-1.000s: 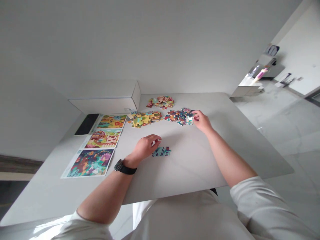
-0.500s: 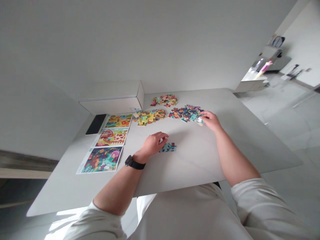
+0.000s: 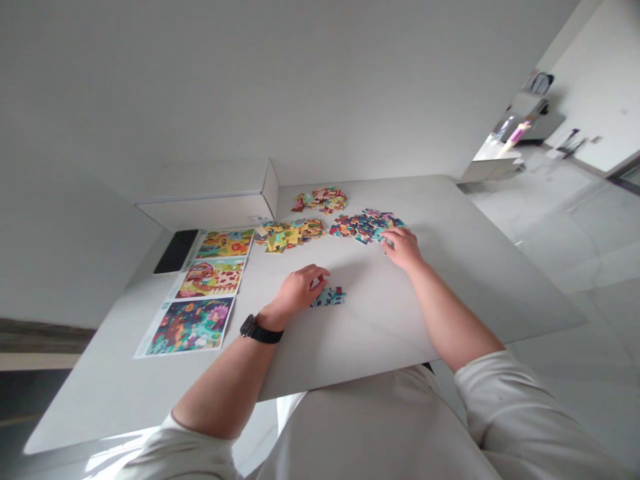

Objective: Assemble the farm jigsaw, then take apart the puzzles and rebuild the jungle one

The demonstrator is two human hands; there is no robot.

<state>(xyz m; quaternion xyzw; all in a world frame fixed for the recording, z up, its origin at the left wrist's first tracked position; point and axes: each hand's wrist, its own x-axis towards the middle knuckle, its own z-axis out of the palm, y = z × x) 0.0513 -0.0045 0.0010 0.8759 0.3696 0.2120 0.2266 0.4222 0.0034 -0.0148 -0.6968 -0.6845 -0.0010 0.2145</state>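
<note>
My left hand [image 3: 301,289] rests on the table with its fingers loosely bent and the thumb apart. It is beside a small strip of joined teal jigsaw pieces [image 3: 330,297] and partly covers its left end. My right hand [image 3: 404,248] is at the near right edge of a pile of dark, multicoloured jigsaw pieces [image 3: 365,227]. Its thumb and index finger are a little apart, with the fingertips touching pieces there. Whether a piece is between them is too small to make out.
Behind lie a pile of yellow jigsaw pieces [image 3: 291,235] and a pinkish pile [image 3: 320,199]. At left are three printed pictures, a farm one [image 3: 213,277] in the middle, and a black phone [image 3: 177,251]. A white box [image 3: 205,212] stands against the wall.
My right hand has moved left and inward along the near edge of the dark pile. My left hand stays beside the joined strip. The whole view has shifted slightly.
</note>
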